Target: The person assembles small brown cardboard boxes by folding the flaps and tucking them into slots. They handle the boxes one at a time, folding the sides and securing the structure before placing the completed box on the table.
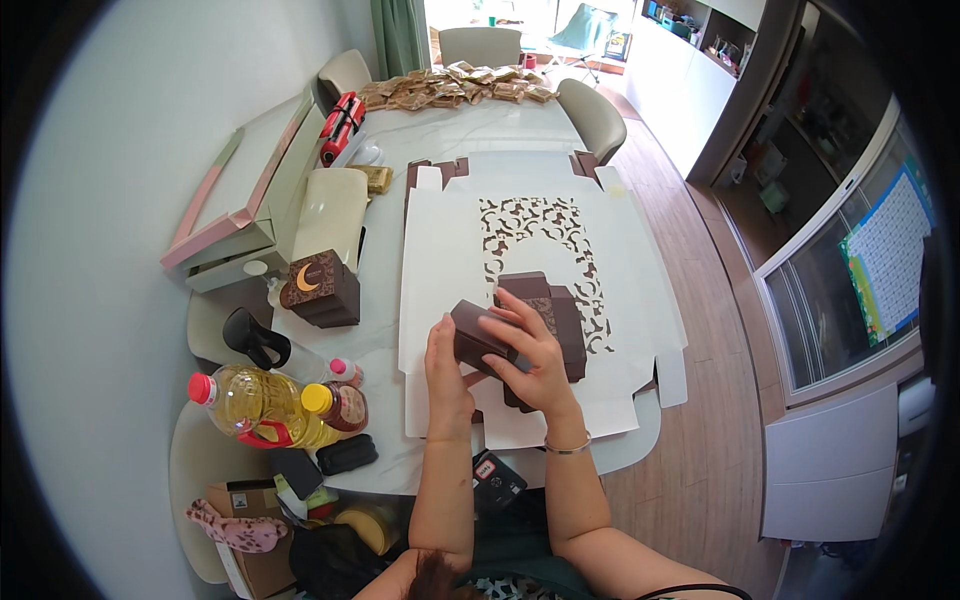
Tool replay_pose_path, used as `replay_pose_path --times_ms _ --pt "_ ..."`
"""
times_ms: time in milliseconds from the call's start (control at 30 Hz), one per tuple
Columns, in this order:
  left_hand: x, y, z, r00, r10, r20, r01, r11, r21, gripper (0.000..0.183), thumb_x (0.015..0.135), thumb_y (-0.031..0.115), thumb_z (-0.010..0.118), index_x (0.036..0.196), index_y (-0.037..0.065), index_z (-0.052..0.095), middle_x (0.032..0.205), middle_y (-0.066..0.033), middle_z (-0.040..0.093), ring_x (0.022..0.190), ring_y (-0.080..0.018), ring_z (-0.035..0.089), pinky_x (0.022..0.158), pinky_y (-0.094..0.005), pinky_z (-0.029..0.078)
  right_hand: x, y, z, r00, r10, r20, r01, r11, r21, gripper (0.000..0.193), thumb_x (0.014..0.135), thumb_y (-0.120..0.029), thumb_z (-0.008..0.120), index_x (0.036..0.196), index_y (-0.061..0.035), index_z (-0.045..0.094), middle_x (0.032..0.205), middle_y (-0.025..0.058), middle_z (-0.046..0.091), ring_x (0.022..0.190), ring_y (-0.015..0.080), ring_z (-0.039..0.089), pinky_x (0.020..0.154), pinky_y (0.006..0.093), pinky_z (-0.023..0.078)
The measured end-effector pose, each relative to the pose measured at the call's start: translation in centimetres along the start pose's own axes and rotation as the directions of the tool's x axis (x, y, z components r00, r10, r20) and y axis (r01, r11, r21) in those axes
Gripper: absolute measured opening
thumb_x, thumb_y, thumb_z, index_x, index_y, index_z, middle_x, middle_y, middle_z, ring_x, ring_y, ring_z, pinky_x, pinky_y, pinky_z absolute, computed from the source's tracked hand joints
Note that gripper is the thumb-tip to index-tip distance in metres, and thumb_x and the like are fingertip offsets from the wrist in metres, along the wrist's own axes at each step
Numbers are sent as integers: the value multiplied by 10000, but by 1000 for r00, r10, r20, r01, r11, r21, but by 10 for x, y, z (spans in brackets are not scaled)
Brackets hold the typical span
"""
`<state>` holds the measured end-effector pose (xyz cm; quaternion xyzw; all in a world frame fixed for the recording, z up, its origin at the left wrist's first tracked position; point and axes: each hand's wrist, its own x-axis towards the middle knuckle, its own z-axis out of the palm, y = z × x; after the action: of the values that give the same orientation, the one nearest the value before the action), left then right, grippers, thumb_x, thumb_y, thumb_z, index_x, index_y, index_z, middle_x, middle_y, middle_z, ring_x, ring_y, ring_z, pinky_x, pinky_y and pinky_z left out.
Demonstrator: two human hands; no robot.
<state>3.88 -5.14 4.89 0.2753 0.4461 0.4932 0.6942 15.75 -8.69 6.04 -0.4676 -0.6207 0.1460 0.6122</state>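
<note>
Between my two hands is a small dark brown cardboard box [470, 322], tilted above the table. My left hand [446, 372] is wrapped along its left side. My right hand [537, 358] grips it from the right, fingers stretched over its top and side, thumb side hidden in part. Just beyond and under my right hand lie flat dark brown box blanks [570, 335], one with a patterned panel. They rest on a large white cardboard sheet [445, 250] with scroll-shaped cut-outs. To the left stands a group of folded brown boxes [335, 298] with a gold crescent on top.
A yellow oil bottle [250, 400], a yellow-capped jar [345, 405] and a clear, black-handled jug [265, 345] stand at the near left. Large pale boxes [240, 225] lean farther left. Many small gold packets [450, 88] cover the far end. Chairs [595, 115] surround the table.
</note>
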Motion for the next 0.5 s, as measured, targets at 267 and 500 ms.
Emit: replay_pose_path --times_ms 267,500 --pt "0 0 0 1000 13 16 -14 997 74 453 889 524 552 1132 142 541 1087 -70 603 1003 -204 588 687 -400 572 -3 7 -7 1000 -10 22 12 997 -71 326 721 0 742 1036 -86 738 1269 137 598 932 183 621 745 276 496" --pt "2 -1 0 999 33 37 -35 998 61 414 889 480 560 1126 143 522 1058 -69 603 967 -187 597 668 -386 559 -3 12 -6 998 -61 35 64 992 -105 310 747 0 734 1037 -111 734 1270 144 590 900 220 637 750 303 533"
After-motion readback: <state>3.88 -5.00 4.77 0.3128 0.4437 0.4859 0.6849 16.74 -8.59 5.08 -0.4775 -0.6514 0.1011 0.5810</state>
